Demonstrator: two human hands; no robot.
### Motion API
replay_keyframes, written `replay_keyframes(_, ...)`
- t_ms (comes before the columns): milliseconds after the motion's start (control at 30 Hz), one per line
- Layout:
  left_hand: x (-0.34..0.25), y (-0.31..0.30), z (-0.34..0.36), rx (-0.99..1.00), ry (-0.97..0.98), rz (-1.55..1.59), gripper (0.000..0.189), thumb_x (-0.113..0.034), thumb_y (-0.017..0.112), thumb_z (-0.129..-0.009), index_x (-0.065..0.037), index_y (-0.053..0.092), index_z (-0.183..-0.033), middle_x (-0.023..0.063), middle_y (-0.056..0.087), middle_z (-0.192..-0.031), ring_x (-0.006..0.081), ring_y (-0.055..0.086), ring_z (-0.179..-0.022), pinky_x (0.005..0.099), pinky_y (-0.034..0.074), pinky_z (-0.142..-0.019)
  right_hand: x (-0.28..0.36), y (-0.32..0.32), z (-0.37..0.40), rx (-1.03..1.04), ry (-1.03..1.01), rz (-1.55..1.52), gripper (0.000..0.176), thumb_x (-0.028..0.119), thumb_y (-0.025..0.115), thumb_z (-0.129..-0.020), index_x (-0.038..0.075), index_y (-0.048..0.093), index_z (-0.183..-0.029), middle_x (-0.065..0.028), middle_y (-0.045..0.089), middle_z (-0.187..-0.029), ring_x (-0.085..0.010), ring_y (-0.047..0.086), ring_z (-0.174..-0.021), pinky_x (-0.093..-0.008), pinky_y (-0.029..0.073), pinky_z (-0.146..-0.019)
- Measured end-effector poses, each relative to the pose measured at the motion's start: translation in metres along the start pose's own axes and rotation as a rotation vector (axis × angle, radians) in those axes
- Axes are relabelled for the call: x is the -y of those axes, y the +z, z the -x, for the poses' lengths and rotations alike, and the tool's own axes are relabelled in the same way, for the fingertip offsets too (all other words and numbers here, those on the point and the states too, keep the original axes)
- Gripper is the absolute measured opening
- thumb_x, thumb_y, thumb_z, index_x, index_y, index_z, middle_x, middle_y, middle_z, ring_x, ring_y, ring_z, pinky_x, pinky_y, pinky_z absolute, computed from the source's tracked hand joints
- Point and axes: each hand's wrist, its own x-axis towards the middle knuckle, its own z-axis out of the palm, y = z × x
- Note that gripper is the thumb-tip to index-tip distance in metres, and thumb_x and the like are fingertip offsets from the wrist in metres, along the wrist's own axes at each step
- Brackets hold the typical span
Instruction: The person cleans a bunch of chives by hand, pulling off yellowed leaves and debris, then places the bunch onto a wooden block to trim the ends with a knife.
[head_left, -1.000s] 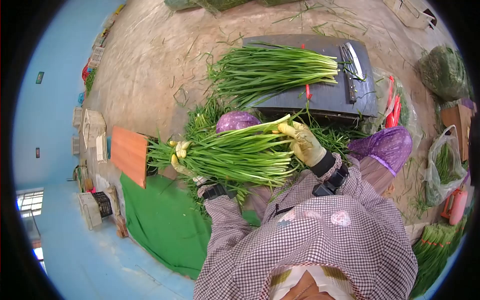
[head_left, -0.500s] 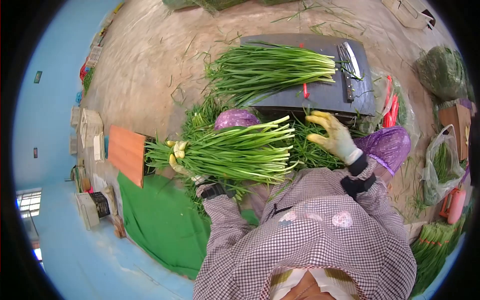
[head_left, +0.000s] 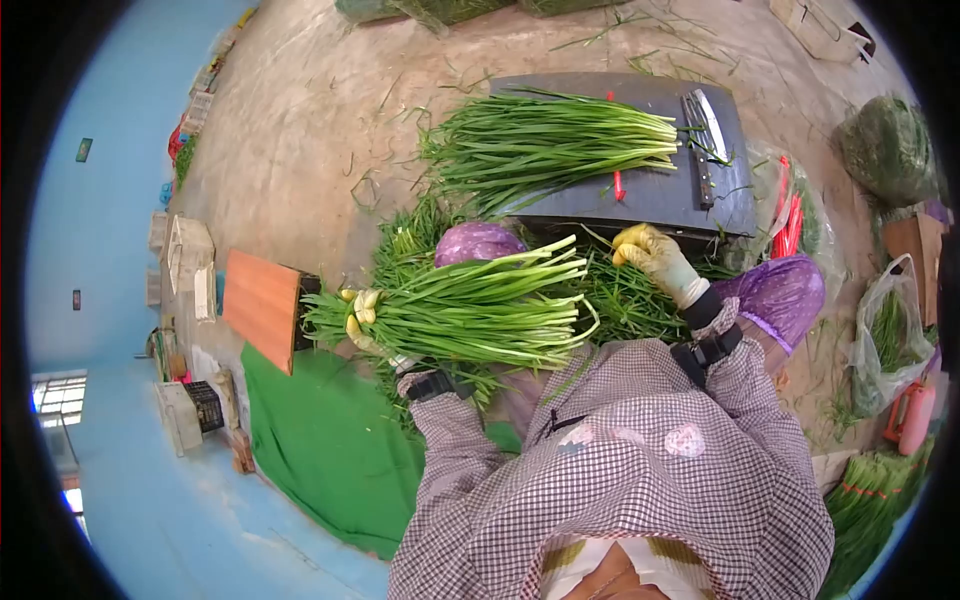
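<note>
My left hand (head_left: 364, 318), in a yellow-palmed work glove, is wrapped round a bunch of garlic chives (head_left: 470, 310), its pale stem ends pointing right. To the right of those stems my right hand (head_left: 652, 262), gloved too, has its fingers drawn together in a pinch. A thin chive leaf (head_left: 598, 238) sticks out from its fingertips. In front of me a second pile of chives (head_left: 560, 140) lies on a dark board (head_left: 650, 205), over a red tie (head_left: 618, 186). A knife (head_left: 704, 165) rests on the board's right side.
Loose chives (head_left: 630, 305) lie heaped below the board. A bag with red ties (head_left: 788, 225) stands at its right, and a bag of greens (head_left: 886, 330) farther right. An orange-brown panel (head_left: 260, 308) and green cloth (head_left: 320, 450) are at the left. Tied bunches (head_left: 870, 490) sit lower right.
My right hand has gone from spread fingers to a pinch, moving slightly left and down. The left hand keeps its hold on the bunch; the whole view has shifted a little.
</note>
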Motion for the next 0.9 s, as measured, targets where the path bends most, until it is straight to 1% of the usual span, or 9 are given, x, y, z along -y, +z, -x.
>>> replay_keyframes(33,0.003,-0.002,0.0,-0.015,-0.005,0.038,0.037,-0.008,0.057,-0.089,0.002,0.05,-0.124,0.0023,0.05,-0.079,0.0139,0.052,-0.073,0.029,0.049,-0.085,0.005,-0.006,0.002,0.171,0.165,-0.093,0.023,0.018,0.056,-0.098,0.001,0.068,-0.107,-0.0082,0.07,-0.105,-0.0209,0.064,-0.097,-0.0301,0.048,-0.091)
replay_keyframes(67,0.006,-0.004,-0.001,-0.03,-0.012,0.077,0.037,-0.008,0.056,-0.089,0.002,0.05,-0.124,0.0023,0.05,-0.079,0.0141,0.052,-0.073,0.029,0.049,-0.085,0.015,-0.001,0.002,0.3,0.039,-0.248,0.031,0.022,0.054,-0.099,0.0,0.065,-0.118,-0.01,0.07,-0.112,-0.0216,0.064,-0.105,-0.0303,0.048,-0.094)
replay_keyframes(100,0.009,-0.005,-0.002,-0.041,-0.015,0.116,0.037,-0.007,0.056,-0.089,0.003,0.051,-0.124,0.0024,0.05,-0.079,0.0144,0.052,-0.072,0.029,0.049,-0.085,0.013,0.011,-0.006,0.322,-0.187,-0.108,0.038,0.027,0.053,-0.101,-0.001,0.061,-0.126,-0.0098,0.069,-0.115,-0.0197,0.064,-0.108,-0.0307,0.048,-0.095)
replay_keyframes(167,0.015,-0.002,-0.005,-0.03,-0.072,0.108,0.037,-0.007,0.056,-0.089,0.003,0.051,-0.124,0.0021,0.05,-0.078,0.0145,0.052,-0.072,0.0297,0.049,-0.085,0.014,0.032,-0.021,0.404,-0.17,-0.183,0.038,0.026,0.053,-0.102,-0.001,0.059,-0.129,-0.0091,0.067,-0.12,-0.0167,0.062,-0.11,-0.0313,0.049,-0.096)
replay_keyframes(267,0.016,0.006,-0.008,-0.024,-0.1,0.074,0.037,-0.007,0.056,-0.088,0.003,0.052,-0.123,0.0017,0.049,-0.076,0.0146,0.052,-0.071,0.0304,0.049,-0.086,0.025,0.064,-0.034,0.544,-0.011,-0.592,0.035,0.022,0.056,-0.101,0.0,0.06,-0.127,-0.0088,0.067,-0.118,-0.0158,0.063,-0.106,-0.0316,0.05,-0.094)
replay_keyframes(400,0.013,0.003,-0.007,-0.033,-0.068,0.024,0.036,-0.008,0.056,-0.087,0.002,0.053,-0.122,0.0009,0.048,-0.076,0.0139,0.05,-0.07,0.0302,0.049,-0.086,0.051,0.068,-0.026,0.317,0.176,-0.923,0.032,0.02,0.06,-0.097,0.0,0.063,-0.121,-0.0075,0.068,-0.11,-0.0159,0.065,-0.099,-0.0299,0.051,-0.091)
replay_keyframes(500,0.017,0.006,-0.001,-0.054,-0.049,0.027,0.036,-0.008,0.056,-0.087,0.001,0.053,-0.122,0.0006,0.047,-0.076,0.0135,0.05,-0.07,0.0298,0.048,-0.086,0.034,0.069,-0.03,0.326,0.204,-0.994,0.032,0.021,0.061,-0.097,0.0,0.063,-0.12,-0.0078,0.068,-0.112,-0.0168,0.064,-0.101,-0.0303,0.051,-0.091)
replay_keyframes(733,0.014,0.003,-0.001,-0.059,-0.053,0.018,0.037,-0.008,0.056,-0.088,0.001,0.053,-0.123,0.0011,0.048,-0.076,0.0138,0.05,-0.071,0.0293,0.048,-0.086,0.053,0.07,-0.03,0.476,0.09,-0.932,0.049,0.031,0.062,-0.098,0.0,0.053,-0.134,-0.0107,0.062,-0.127,-0.0182,0.06,-0.113,-0.0326,0.05,-0.097)
replay_keyframes(900,0.015,0.004,-0.001,-0.069,-0.069,0.049,0.035,-0.008,0.056,-0.088,0.002,0.053,-0.122,0.0014,0.047,-0.076,0.0143,0.05,-0.071,0.0296,0.048,-0.086,0.064,0.069,-0.026,0.533,0.058,-0.938,0.055,0.032,0.065,-0.095,0.0,0.051,-0.137,-0.0117,0.062,-0.127,-0.0196,0.06,-0.115,-0.0352,0.051,-0.099)
